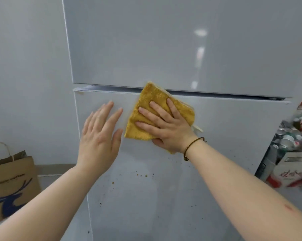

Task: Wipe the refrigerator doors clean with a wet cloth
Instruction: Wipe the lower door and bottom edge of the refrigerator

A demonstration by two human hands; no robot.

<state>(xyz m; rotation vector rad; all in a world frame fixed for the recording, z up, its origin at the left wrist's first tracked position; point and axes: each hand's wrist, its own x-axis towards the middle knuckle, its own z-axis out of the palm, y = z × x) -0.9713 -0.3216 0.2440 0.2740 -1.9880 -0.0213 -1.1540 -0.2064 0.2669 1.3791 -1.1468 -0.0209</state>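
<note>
A pale grey refrigerator fills the view, with an upper door (164, 40) and a lower door (224, 133) split by a dark gap. My right hand (165, 126) presses a folded yellow cloth (152, 100) flat against the top of the lower door, fingers spread and straight, thumb under the cloth's lower edge. The cloth's upper corner reaches the gap. My left hand (99, 136) lies flat on the lower door just left of the cloth, fingers straight, holding nothing. Small brown specks (141, 175) dot the lower door below the hands.
A brown paper bag (11, 185) with a blue deer print stands on the floor at the left by the wall. At the right edge, a heap of bottles and cans (296, 134) sits above a white and red box (292, 169).
</note>
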